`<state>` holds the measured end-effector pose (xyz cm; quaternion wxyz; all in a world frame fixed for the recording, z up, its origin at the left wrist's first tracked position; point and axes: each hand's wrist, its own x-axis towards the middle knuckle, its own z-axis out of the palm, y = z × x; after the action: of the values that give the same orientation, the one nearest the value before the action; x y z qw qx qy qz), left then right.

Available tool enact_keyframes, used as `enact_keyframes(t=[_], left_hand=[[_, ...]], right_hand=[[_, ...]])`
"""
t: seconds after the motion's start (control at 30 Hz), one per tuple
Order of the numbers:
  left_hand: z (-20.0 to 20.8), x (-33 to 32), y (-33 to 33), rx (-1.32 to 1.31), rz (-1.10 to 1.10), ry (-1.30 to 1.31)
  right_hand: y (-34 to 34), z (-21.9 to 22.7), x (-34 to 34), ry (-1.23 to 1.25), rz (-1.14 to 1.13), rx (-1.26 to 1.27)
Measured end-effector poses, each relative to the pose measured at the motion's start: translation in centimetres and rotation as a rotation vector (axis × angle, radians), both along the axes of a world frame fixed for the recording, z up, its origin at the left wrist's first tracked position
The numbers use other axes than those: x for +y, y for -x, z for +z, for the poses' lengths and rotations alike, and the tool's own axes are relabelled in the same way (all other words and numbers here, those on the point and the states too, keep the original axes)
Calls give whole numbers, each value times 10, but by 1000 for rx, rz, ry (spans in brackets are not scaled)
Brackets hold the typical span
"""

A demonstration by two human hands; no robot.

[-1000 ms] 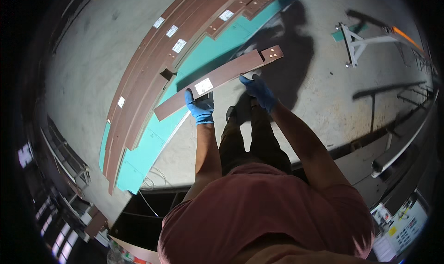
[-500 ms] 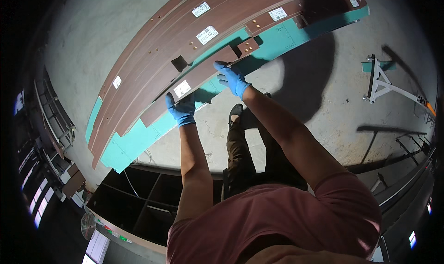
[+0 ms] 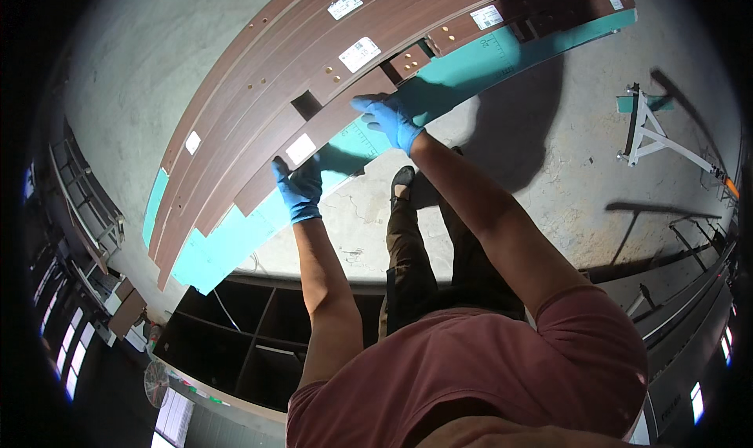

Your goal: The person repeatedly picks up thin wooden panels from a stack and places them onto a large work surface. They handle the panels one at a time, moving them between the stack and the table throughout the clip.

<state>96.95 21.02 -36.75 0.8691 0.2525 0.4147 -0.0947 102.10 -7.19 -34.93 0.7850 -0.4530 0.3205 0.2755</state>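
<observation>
Bright light falls across a pale grey, scuffed concrete floor (image 3: 596,142), with a broad dark shadow (image 3: 541,126) stretching over it, and toward the right a white metal stand (image 3: 667,144) with an orange end. Along the lower left sits a dark cabinet (image 3: 205,354) divided into compartments, a round fan-like guard (image 3: 156,381) near its corner. Farther left, a metal rack (image 3: 96,213) stands in dimness above glowing window panes (image 3: 72,362), and another bright pane (image 3: 696,402) shows at lower right.
</observation>
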Motion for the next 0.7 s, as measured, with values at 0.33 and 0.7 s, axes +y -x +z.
enact_keyframes(t=[0.33,0.7], left_hand=[[1,-5,-10,-3,-78,-31],[-3,17,-20,74,-157,30]], right_hand=[[-5,0,-8,78,119,60],[233,24,-92,641,372,15]])
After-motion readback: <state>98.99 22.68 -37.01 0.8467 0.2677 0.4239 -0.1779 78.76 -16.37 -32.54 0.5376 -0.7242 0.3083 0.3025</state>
